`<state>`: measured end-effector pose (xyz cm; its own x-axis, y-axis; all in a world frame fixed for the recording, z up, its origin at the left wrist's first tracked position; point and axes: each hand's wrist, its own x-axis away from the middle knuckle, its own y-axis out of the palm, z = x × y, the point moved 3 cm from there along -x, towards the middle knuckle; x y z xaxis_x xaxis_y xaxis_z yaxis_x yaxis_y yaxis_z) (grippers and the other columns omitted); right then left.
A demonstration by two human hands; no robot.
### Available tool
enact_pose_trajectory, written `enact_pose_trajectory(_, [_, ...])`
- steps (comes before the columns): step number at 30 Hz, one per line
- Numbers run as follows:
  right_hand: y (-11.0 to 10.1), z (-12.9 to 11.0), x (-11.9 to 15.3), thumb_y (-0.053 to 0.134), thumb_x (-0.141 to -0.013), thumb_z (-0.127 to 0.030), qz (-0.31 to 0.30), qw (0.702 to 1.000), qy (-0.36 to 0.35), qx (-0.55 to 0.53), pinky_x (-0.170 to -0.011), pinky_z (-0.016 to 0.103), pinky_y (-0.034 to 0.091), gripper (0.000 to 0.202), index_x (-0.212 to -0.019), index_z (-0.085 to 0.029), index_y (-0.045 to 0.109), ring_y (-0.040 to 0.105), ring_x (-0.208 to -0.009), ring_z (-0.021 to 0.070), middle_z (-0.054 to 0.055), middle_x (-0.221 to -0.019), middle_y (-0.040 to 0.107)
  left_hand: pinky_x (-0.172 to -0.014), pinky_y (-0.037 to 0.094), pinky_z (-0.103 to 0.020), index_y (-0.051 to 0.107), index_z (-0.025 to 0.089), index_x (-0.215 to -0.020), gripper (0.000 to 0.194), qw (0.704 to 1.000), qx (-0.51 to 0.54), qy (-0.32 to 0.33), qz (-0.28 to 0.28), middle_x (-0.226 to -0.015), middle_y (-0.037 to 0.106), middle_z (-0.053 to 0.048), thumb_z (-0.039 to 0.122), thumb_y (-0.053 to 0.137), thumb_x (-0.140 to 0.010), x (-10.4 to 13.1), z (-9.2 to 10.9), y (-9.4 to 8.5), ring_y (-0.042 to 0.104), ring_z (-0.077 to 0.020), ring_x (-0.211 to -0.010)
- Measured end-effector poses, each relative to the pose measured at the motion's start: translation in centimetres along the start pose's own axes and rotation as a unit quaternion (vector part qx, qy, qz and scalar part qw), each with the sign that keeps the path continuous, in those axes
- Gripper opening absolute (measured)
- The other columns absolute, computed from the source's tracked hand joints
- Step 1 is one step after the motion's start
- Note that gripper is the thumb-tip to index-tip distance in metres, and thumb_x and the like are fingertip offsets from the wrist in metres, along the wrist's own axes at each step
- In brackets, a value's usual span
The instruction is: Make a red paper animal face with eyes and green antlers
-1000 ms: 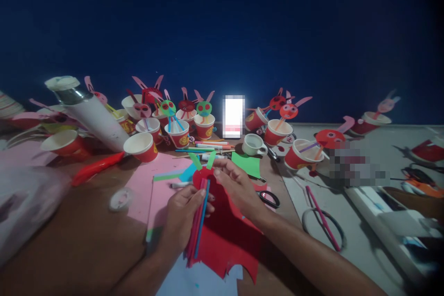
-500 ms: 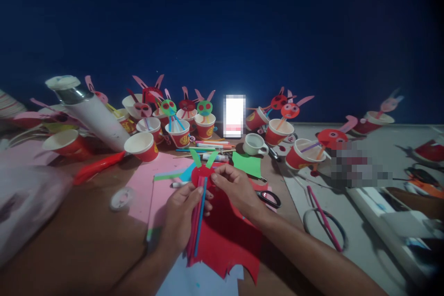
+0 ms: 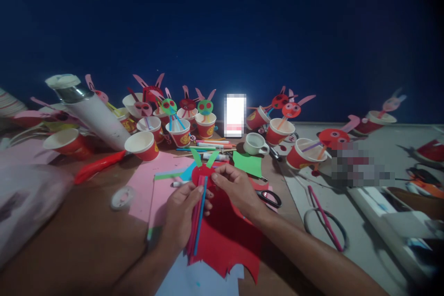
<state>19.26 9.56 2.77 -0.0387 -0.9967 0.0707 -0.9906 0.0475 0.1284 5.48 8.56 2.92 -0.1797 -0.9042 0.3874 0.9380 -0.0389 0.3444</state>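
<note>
Between my hands is a red paper bunny head (image 3: 199, 173) with two green ears, its plain side towards me. Pink and blue straws (image 3: 200, 222) run down from it. My left hand (image 3: 183, 203) is closed around the straws, thumb pressing near their upper ends. With thumb and fingertips my right hand (image 3: 236, 185) pinches the right edge of the red head. Beneath them lies a red sheet (image 3: 232, 245) with a ragged cut edge. Black-handled scissors (image 3: 270, 199) rest right of my right wrist. A roll of clear tape (image 3: 122, 198) lies to the left.
Paper cups (image 3: 141, 145) with paper bunny heads on straws stand along the back. A white cup (image 3: 255, 143), a lit phone (image 3: 235, 115), a green paper piece (image 3: 248, 164) and pens (image 3: 213, 144) lie ahead. A flask (image 3: 92, 111) leans at left; pink paper (image 3: 137, 185) lies nearer.
Almost nothing differs. Both hands keep the same grip on the bunny head and straws; the whole view has shifted very slightly.
</note>
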Motion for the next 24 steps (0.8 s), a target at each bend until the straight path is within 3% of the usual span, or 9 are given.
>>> enact_pose_trajectory(10, [0.1,-0.4,-0.1,0.060,-0.078,-0.039,-0.016,1.000,-0.008,-0.006,-0.059,0.023,0.036,0.024,-0.074,-0.016,0.054,0.045,-0.060,0.0095,-0.002,-0.066,0.052,-0.048,0.045,-0.020,0.054,0.013,-0.071,0.022,1.000,-0.014,0.005,0.018,-0.065,0.065,0.000,0.029,0.069,-0.069,-0.4,-0.1,-0.4,0.057,-0.0095,-0.050])
enact_pose_trajectory(18, [-2.3,-2.9,-0.9,0.057,-0.080,-0.035,0.039,0.999,-0.022,-0.017,-0.061,0.022,0.036,0.020,-0.075,-0.016,0.055,0.046,-0.060,0.0085,-0.003,-0.065,0.052,-0.047,0.044,-0.020,0.054,0.013,-0.066,0.021,0.996,0.013,0.076,0.049,-0.062,0.063,0.001,0.027,0.071,-0.065,-0.8,2.5,-1.7,0.054,-0.0093,-0.049])
enact_pose_trajectory(24, [-2.5,-1.3,-1.7,0.057,-0.079,-0.033,-0.018,1.000,-0.005,0.011,-0.057,0.021,0.035,0.020,-0.070,-0.016,0.055,0.045,-0.056,0.0080,-0.004,-0.060,0.052,-0.045,0.042,-0.020,0.054,0.013,-0.068,0.023,0.999,-0.039,0.008,0.014,-0.062,0.063,0.000,0.029,0.070,-0.067,-1.0,1.7,-1.8,0.055,-0.0097,-0.048])
